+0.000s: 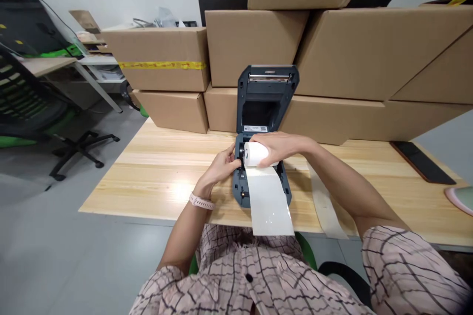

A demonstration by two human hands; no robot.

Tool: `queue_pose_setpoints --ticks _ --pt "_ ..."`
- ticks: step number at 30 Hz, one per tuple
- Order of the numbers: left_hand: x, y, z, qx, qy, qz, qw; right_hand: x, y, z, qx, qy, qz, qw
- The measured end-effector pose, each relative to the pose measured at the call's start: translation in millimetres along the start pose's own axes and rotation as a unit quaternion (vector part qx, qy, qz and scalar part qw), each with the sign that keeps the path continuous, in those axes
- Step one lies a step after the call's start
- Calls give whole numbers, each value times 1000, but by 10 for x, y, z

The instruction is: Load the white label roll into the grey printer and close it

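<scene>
A dark label printer point(242, 196) stands on the wooden table with its lid point(266, 98) raised. Over its bay, a white paper roll point(254, 154) lies sideways, and its loose strip point(269, 204) hangs down past the table's front edge. My right hand point(279, 146) is wrapped round the roll from the right, thumb below and fingers on top. At the printer's left side is my left hand point(224, 165), its fingers on the rim and its thumb reaching in by the roll's left end. The inside of the bay under the roll is hidden.
Stacked cardboard boxes point(254, 39) line the table's back. A second paper strip point(325, 202) lies beneath my right forearm and hangs over the front edge. A black phone point(423, 161) lies at the right, near a round-edged object point(460, 198). An office chair point(33, 103) stands at the left.
</scene>
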State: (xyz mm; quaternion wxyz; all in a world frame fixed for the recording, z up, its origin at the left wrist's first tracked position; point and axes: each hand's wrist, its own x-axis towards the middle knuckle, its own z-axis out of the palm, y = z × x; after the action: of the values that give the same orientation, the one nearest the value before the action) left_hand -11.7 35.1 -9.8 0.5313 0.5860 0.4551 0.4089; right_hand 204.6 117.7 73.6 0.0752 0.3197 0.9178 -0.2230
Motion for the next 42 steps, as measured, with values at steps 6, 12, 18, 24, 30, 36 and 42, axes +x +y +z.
queue_pose_setpoints --ticks 6,12,18,24,30,36,42 --pt "-6 18 8 -19 -1 -6 1000 207 73 129 -26 -51 19 998" --pt "-13 -3 -6 25 16 1 1000 -74 -62 249 -16 38 -15 999" --pt "-14 -6 -2 5 1 17 1000 -820 -488 682 27 116 -82 990" --pt "-12 -9 12 -1 13 15 1000 -988 -658 1120 30 117 -56 991" --pt "-15 -31 14 33 57 -12 998 -966 -713 1211 0 130 -60 990" --pt "-16 -51 11 55 59 -10 997 -968 -707 1315 -20 159 -74 984" --pt "-15 -44 7 57 56 -10 997 -955 -722 1326 -36 172 -90 980"
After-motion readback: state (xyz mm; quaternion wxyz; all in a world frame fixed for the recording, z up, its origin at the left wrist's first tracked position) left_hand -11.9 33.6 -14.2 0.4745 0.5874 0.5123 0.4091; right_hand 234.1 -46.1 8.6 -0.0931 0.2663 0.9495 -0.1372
